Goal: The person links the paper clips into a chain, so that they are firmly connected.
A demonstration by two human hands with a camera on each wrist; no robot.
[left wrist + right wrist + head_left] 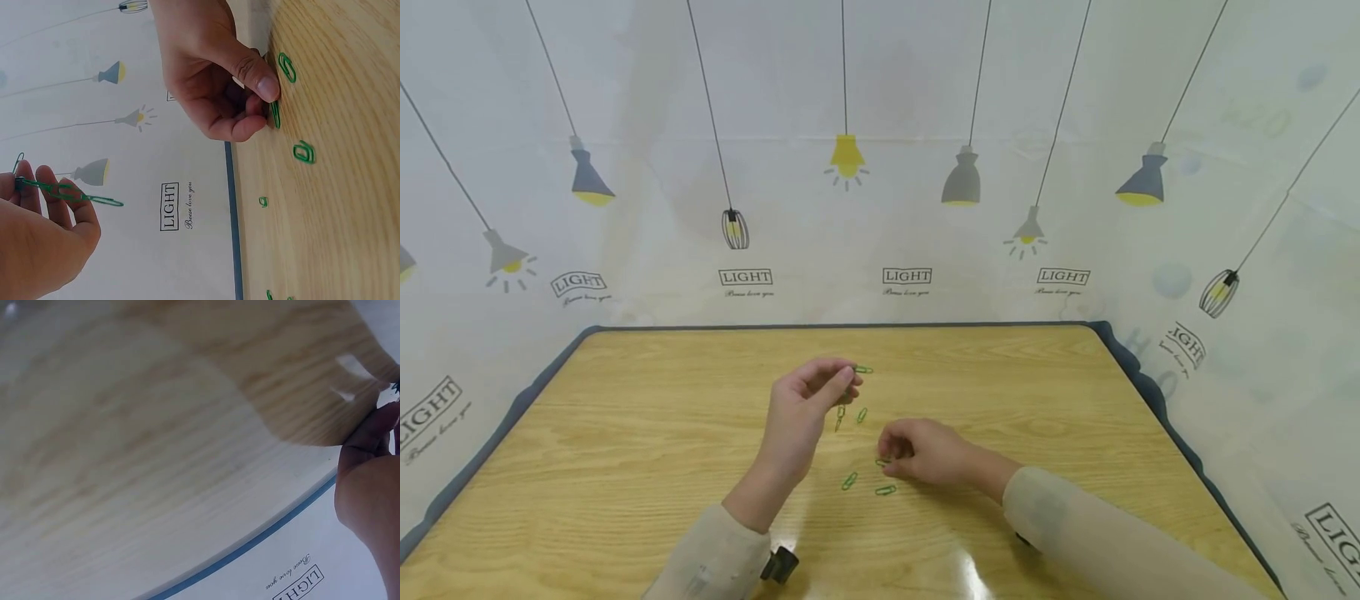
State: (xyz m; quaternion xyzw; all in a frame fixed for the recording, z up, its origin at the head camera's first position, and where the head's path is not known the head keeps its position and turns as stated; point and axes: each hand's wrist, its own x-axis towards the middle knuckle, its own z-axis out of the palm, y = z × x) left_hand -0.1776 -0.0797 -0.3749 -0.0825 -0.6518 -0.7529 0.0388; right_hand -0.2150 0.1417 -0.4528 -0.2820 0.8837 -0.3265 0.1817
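Note:
My left hand [797, 417] is raised over the table and pinches a short chain of linked green paper clips [75, 192] between thumb and fingers. One end dangles below the fingertips; a clip [864, 369] shows beside them. To the right and lower, my right hand [928, 452] pinches a single green paper clip [275, 115] close to the tabletop; whether that clip touches the wood I cannot tell. Only part of a hand [369, 481] shows at the edge of the right wrist view, its fingertips cut off.
Loose green paper clips lie near the hands: one [862, 414] between them, one [849, 481] nearer me, another [886, 490] just below the right hand. The wooden table [625, 467] meets a wall covering [805, 225] printed with lamps.

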